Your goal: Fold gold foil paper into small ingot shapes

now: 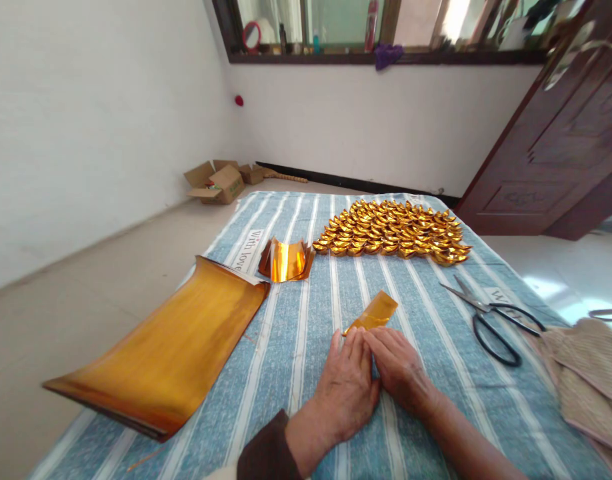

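Observation:
A folded strip of gold foil paper (375, 312) lies slantwise on the striped cloth. My left hand (345, 380) presses down on its near edge, fingers close together. Beside it and touching it, my right hand (400, 365) also has its curled fingertips on the paper; the part beneath both hands is hidden. Further off is a big group of shiny gold paper ingots (391, 230), set in tight rows. A small stack of curved gold foil sheets (289, 260) sits left of them. Nearer on the left is a large stack of gold foil sheets (171, 340), its edges curling up.
Black-handled scissors (486, 308) lie partly spread at the right, near a beige quilted cloth (589, 373). A blue and white striped cloth (319, 347) covers the table. Cardboard boxes (221, 183) stand on the floor behind; a dark red door (551, 133) is at the right.

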Available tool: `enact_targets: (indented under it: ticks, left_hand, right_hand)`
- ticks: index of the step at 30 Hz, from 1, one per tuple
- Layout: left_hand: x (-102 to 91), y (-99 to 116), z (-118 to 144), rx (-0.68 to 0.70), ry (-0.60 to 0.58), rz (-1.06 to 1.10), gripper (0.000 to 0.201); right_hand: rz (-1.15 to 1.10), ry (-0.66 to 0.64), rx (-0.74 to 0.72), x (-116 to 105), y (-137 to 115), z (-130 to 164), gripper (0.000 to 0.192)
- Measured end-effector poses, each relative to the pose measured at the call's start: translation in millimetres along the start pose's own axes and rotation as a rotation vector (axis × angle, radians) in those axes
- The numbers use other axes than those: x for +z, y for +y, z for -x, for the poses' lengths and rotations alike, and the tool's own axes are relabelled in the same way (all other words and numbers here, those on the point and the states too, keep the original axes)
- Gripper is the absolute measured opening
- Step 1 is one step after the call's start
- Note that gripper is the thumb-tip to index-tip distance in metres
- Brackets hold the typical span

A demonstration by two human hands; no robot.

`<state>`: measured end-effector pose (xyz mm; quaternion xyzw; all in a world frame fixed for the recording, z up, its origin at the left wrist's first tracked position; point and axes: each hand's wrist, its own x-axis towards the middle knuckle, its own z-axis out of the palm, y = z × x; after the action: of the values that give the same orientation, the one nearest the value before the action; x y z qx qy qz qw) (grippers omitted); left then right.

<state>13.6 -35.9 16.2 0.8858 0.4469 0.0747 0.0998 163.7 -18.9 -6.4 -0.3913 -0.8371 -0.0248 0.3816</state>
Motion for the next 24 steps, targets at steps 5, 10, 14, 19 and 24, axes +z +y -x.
enact_targets:
  ticks: [5, 10, 14, 19, 24]
  left_hand:
    - [-2.2, 0, 0, -0.01, -0.011, 0.031, 0.05]
    - [-4.5, -4, 5, -0.002, -0.02, 0.094, 0.054]
    - [-8.2, -8, 7, 0.014, -0.073, 0.136, 0.062]
    - [-9.3, -10, 8, 0.012, -0.094, 0.129, 0.069]
    - [-6.3, -14, 12, -0.027, -0.057, 0.053, 0.069]
  right_hand:
    - [0.018, -0.035, 0.005, 2, -1, 2, 0.033]
    - [0.07, -0.042, -0.026, 3, -1, 7, 0.033]
    - [0.091, -0.058, -0.032, 3, -2, 8, 0.032]
    - [0.11, -0.037, -0.042, 5, -4, 9, 0.032]
    - [0.13, -0.031, -0.017, 7, -6, 10, 0.031]
